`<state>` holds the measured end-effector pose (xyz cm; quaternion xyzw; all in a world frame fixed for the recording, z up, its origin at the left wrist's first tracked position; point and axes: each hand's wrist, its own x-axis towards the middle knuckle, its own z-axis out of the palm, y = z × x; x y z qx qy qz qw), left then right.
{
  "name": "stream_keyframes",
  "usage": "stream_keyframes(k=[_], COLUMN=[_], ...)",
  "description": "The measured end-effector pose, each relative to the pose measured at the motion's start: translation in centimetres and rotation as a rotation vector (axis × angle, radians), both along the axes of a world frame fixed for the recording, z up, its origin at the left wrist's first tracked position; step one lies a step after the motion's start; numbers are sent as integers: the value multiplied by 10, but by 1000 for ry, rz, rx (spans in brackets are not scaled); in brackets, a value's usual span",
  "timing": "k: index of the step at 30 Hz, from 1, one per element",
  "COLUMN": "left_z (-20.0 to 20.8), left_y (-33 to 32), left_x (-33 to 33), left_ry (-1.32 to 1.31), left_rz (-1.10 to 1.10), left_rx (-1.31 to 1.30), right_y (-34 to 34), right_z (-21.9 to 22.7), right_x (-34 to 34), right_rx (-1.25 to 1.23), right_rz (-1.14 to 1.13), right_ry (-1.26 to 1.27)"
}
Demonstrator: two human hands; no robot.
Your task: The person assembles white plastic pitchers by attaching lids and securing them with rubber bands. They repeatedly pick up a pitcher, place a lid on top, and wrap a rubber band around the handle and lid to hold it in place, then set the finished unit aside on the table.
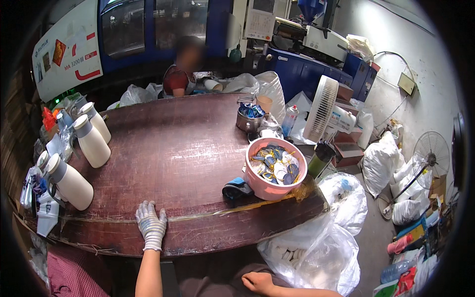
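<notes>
Table [163, 153] with a dark red, scuffed top spreads directly in front of the person, its near edge at the lap. Closest in, the right hand [260, 283], bare, rests low by the lap, off the tabletop, with its fingers curled inward; I cannot tell whether anything is inside them. Just ahead, the left hand [151, 225], in a pale knit glove, lies palm down on the table near that edge, fingers extended and grasping nothing.

As a judgement, a hand laid like this steadies best with the palm flat and the weight spread evenly, since leaning on the fingertips could let the glove slide. The strip of tape [208, 216] running across the wood beside the hand might snag the knit, so lifting clear would be safer than dragging over it.

To the left stand cream jugs [72, 186] with grey tops, well apart from the glove; a sweeping elbow could tip one. To the right, a dark cap [237, 189] sits just beside a pink bucket [264, 187] of dark and white discs with yellow strings. Farther off are a metal tin [249, 123] of blue packets and, beyond the table, a co-worker [177, 80].
</notes>
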<state>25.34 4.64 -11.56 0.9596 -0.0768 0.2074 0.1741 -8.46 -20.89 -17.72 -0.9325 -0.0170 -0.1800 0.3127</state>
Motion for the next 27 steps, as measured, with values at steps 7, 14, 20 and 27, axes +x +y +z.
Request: stream_keyframes(k=[7,14,20,27], left_z=[0,3,9,-5], left_y=[3,0,0,4], left_x=[1,1,1,5], left_ry=[-9,-32,-27,-28], left_rz=[-13,-10,-14,11], left_rx=[-10,1,51,48], right_y=[5,-5,0,-1], right_z=[5,-9,-12,-11], right_x=[0,1,0,2], right_rx=[-34,1,15,21], right_rz=[-9,32,9,6], right_ry=[-52,-13,14,28])
